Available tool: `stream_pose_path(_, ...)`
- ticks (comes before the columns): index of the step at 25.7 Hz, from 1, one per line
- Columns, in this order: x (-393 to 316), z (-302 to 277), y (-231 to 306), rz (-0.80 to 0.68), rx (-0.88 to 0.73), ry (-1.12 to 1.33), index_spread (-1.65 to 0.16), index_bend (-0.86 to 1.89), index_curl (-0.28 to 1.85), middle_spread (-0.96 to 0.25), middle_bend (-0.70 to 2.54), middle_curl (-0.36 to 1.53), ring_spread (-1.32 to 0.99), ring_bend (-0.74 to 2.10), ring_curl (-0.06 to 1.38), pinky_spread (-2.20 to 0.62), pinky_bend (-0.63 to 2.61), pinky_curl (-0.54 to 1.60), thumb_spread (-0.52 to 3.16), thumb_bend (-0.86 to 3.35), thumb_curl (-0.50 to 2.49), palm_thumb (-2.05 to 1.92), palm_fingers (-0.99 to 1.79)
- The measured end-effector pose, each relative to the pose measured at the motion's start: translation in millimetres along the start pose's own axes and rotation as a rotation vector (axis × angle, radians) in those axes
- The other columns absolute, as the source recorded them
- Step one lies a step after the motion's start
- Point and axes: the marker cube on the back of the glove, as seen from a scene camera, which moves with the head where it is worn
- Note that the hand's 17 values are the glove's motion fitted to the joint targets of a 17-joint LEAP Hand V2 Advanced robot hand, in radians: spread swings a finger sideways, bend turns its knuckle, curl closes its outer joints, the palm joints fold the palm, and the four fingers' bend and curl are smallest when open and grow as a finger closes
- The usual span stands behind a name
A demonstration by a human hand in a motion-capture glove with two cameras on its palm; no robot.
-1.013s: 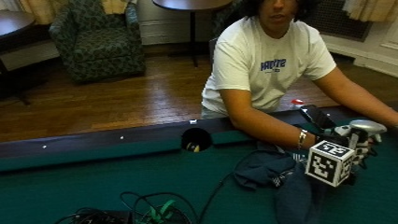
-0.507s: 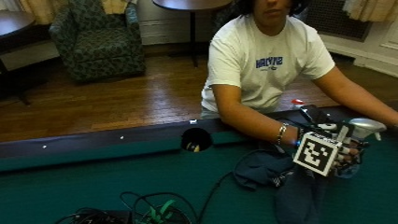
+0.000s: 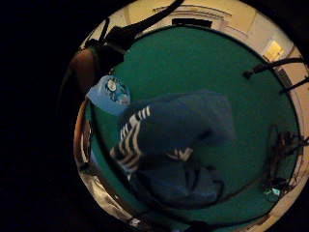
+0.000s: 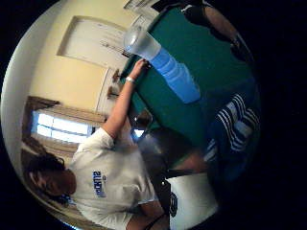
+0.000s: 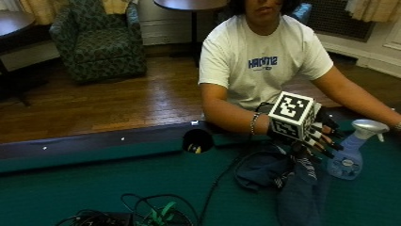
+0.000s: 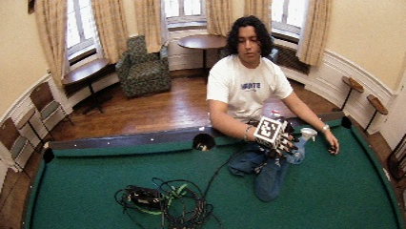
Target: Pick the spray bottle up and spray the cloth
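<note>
Clear plastic spray bottle w/ pale blue liquid, white trigger head (image 5: 351, 157): stands upright on green felt pool table (image 5: 94, 188), near the rail on person's side, next to the cloth, not held. Bottle also seen in thumb-side palm view (image 4: 163, 62) and, label only, in little-finger-side view (image 3: 110, 94).

Dark navy cloth w/ white stripes (image 5: 288, 176): crumpled on felt, trailing away from the person; beside the bottle, contact can't tell.

Right hand, black glove (image 5: 310, 134): over the cloth, just beside the bottle, fingers straight and spread, gripping nothing. Not touching bottle.

Left bare hand (image 6: 331, 148): resting on felt beyond bottle.

Tangle of black cables w/ green bit (image 6: 162, 200): on felt, well apart from cloth.
</note>
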Motion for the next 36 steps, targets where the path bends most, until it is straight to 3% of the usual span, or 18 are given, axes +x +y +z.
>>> stream_pose_path(12, 11, -66, 29, 0.069, -0.002, 0.374, -0.42, 0.12, 0.28, -0.14, 0.19, 0.36, -0.09, 0.45, 0.35, 0.21, 0.39, 0.37, 0.94, -0.04, 0.42, 0.44, 0.52)
stream_pose_path(36, 21, -79, 39, 0.134, -0.004, 0.399, -0.44, 0.14, 0.26, -0.13, 0.18, 0.35, -0.09, 0.41, 0.33, 0.23, 0.31, 0.35, 0.96, -0.03, 0.36, 0.43, 0.56)
